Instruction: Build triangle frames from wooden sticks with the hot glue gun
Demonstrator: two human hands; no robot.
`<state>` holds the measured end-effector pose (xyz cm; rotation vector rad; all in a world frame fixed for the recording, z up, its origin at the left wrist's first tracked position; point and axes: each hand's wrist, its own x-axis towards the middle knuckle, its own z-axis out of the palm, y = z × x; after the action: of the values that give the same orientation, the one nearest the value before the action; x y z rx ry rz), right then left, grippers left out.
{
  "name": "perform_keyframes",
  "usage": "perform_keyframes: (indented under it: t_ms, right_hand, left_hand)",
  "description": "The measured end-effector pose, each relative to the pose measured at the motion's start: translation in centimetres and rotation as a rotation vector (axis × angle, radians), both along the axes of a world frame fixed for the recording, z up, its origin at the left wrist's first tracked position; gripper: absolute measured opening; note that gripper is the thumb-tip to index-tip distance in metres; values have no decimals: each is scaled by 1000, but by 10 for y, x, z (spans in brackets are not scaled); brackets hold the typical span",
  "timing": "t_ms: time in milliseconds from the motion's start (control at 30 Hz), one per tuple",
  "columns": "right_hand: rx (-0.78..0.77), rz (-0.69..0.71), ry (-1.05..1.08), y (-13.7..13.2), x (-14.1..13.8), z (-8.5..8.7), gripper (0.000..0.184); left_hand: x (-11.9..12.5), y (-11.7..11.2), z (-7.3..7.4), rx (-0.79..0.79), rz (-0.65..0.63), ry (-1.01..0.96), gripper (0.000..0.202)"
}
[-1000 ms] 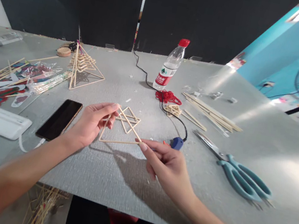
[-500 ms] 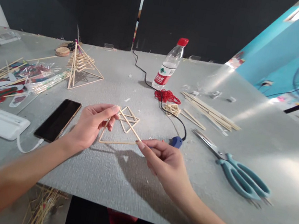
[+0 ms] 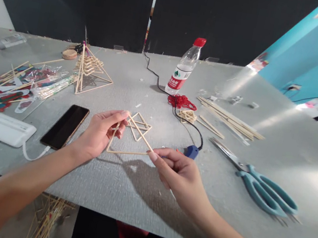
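Observation:
A triangle of thin wooden sticks (image 3: 126, 152) is held just above the grey table (image 3: 122, 186) between both hands. My left hand (image 3: 99, 131) pinches its top corner with thumb and fingers. My right hand (image 3: 178, 171) pinches its right corner. Behind the triangle lies a smaller stick frame of overlapping triangles (image 3: 139, 126) flat on the table. A blue glue gun (image 3: 191, 152) with a black cable lies just beyond my right hand.
A black phone (image 3: 65, 126) and a white box (image 3: 6, 130) lie at the left. Teal scissors (image 3: 258, 185) lie at the right. Farther back are a stick pyramid (image 3: 89, 69), a water bottle (image 3: 184, 68), red thread (image 3: 179, 101), loose sticks (image 3: 229, 118) and coloured wrappers (image 3: 7, 86).
Both hands keep the same pinch on the stick triangle. Only the view has shifted slightly; nothing on the table has moved.

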<state>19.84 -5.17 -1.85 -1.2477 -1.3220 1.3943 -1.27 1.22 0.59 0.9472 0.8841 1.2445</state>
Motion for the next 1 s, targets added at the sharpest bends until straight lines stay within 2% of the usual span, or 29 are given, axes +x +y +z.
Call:
perform_keyframes:
  t_ms: [100, 333, 567, 800, 1000]
  right_hand:
    - [-72, -19, 27, 2, 1, 2, 55]
    - [-127, -18, 110, 1, 4, -2, 56]
    - [-175, 174, 101, -4, 3, -9, 55]
    - [-214, 336, 30, -10, -14, -12, 46]
    - [-224, 309, 48, -9, -20, -12, 43]
  left_hand:
    - [1, 1, 1, -37, 4, -9, 29]
    - [0, 1, -6, -35, 11, 34, 28]
    - [3, -5, -10, -45, -12, 40, 29]
    - [16, -23, -12, -17, -32, 14, 29]
    - [21, -28, -12, 83, -8, 31, 32]
